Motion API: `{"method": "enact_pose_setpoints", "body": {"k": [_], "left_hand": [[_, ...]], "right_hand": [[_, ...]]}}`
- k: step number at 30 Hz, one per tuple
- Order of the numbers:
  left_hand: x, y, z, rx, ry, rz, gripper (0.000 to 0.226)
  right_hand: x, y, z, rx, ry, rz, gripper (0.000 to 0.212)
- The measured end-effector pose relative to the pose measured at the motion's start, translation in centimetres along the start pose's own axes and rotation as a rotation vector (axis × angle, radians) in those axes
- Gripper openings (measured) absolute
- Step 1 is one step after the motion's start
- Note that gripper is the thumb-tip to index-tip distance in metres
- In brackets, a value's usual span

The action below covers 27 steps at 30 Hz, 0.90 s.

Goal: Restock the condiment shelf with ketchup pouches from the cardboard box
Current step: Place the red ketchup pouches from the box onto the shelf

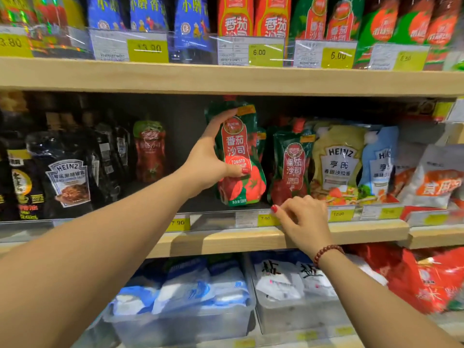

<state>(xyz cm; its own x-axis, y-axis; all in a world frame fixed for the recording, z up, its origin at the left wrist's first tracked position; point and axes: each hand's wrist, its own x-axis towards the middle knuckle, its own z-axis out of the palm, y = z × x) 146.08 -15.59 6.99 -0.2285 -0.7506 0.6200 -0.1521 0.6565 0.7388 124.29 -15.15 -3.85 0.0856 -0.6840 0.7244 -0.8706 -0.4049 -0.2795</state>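
Observation:
My left hand (211, 156) grips a green and red ketchup pouch (241, 156) upright on the middle shelf (226, 238), thumb across its front and fingers over its top left. A second matching ketchup pouch (291, 167) stands just to its right. Further left and deeper in, another red ketchup pouch (150, 151) stands alone. My right hand (300, 217) rests with curled fingers on the shelf's front rail, in front of the second pouch, holding nothing that I can see. The cardboard box is out of view.
Dark Heinz sauce pouches (67, 182) fill the shelf's left, Heinz salad dressing pouches (339, 162) the right. A gap lies between the lone pouch and the held one. The upper shelf (226, 76) hangs close above. Plastic bins of salt bags (185, 320) sit below.

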Motion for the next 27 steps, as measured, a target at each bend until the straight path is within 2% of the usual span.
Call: {"method": "enact_pose_setpoints", "body": {"k": [4,12,20,24,27], "left_hand": [[0.9,-1.6,1.1,0.018,0.037,0.014,0.103],[-0.2,-5.1,2.3,0.083,-0.054,-0.088,0.106],[-0.7,-4.9,3.0,0.297,-0.109,-0.108,0.114],[-1.5,-4.6,3.6,0.606,-0.084,-0.155,0.126],[-1.5,-4.8,3.9,0.626,-0.084,-0.165,0.126]], "right_hand": [[-0.2,0.0,0.2,-0.032,0.014,-0.013,0.043],[-0.4,0.0,0.6,-0.076,0.017,-0.012,0.043],[-0.6,0.1,0.9,-0.066,0.005,-0.006,0.041],[-0.7,0.1,0.9,-0.06,0.018,-0.009,0.041],[-0.7,0.1,0.9,-0.063,0.019,-0.004,0.042]]}}
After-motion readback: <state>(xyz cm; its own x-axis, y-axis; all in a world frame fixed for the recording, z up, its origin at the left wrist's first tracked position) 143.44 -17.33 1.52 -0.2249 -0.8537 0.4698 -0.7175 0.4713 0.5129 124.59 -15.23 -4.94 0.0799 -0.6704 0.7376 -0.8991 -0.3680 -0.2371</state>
